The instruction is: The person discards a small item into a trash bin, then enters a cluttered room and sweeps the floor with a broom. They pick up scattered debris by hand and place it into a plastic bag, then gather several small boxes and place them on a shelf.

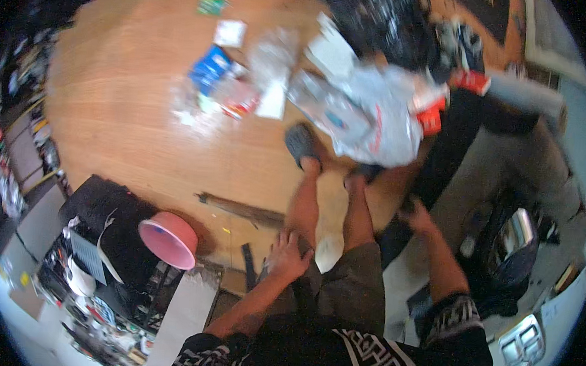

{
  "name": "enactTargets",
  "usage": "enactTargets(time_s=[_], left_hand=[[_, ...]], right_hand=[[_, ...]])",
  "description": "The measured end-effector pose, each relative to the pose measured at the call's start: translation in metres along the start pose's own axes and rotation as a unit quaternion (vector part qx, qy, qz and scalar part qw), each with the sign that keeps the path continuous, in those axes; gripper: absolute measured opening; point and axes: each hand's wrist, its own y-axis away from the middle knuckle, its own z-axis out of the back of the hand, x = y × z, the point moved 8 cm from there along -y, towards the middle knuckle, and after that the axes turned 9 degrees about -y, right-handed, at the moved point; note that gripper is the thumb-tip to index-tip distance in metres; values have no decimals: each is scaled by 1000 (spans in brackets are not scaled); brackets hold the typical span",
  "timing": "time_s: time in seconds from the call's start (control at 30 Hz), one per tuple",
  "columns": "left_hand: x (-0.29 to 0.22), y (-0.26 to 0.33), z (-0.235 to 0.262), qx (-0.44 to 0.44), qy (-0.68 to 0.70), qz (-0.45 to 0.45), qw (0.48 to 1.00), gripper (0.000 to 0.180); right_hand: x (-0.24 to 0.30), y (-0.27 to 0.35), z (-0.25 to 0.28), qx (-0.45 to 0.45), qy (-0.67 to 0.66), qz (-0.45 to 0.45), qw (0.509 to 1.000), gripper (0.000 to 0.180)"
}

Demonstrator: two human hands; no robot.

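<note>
My left hand (287,258) lies on my left knee, fingers stretched over it and holding nothing. To the right, my right hand (418,217) is against the edge of a long black cloth-like strip (442,158) on a beige seat. Its fingers are blurred, so whether they grip the strip is unclear. On the floor beyond my feet lies a white plastic bag (380,121), with a clear plastic wrapper (328,104) beside it. Farther left sit a blue packet (211,69), a red and clear packet (238,98) and a crumpled clear bag (274,51).
A pink basin (169,239) stands at the left beside a black cloth-covered surface (104,205) with clutter. A dark stick-like piece (241,210) lies on the wooden floor (123,105). Black plastic bags (390,21) are piled at the far side. A dark bag (503,263) rests at the right.
</note>
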Motion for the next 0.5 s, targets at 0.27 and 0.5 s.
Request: enactTargets(time_s=[0.27, 0.5], left_hand=[[-2, -12, -20, -19, 25, -17, 999, 48], [-33, -37, 16, -132, 42, -66, 988, 42]], right_hand=[[40, -203, 55, -405, -82, 213, 885, 81], [113, -122, -26, -370, -13, 192, 909, 33]])
